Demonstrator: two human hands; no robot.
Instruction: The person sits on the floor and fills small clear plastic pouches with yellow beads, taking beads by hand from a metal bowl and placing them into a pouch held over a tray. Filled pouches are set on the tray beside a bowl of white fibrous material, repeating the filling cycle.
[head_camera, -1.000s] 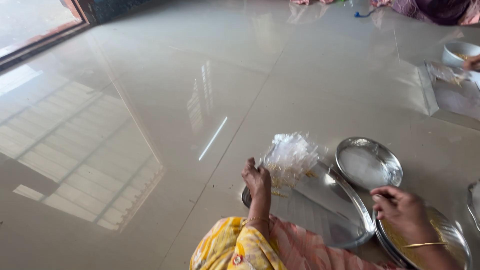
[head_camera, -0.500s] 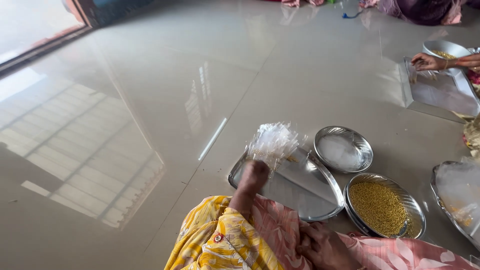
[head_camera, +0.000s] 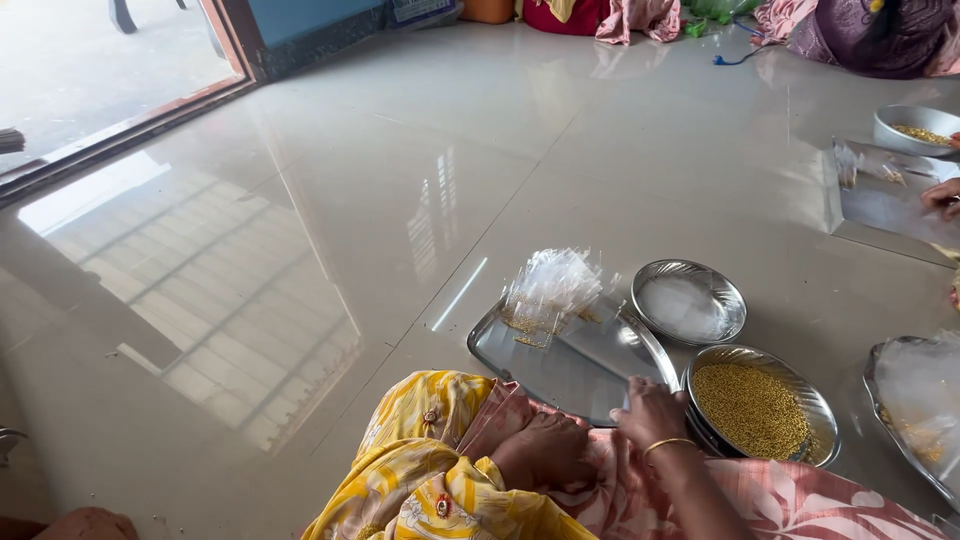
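the right hand (head_camera: 650, 412) rests loosely curled and empty on the near edge of the steel tray (head_camera: 575, 360); the clear packets (head_camera: 550, 290) lie up-left of it at the tray's far corner. the left hand (head_camera: 540, 450) is a closed fist in the lap, farther from them.

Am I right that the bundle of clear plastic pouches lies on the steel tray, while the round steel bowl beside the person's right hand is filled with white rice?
Not quite. The head view shows the round steel bowl beside the right hand filled with small yellow grains, not white rice. The rest holds: the bundle of clear plastic pouches lies on the steel tray.
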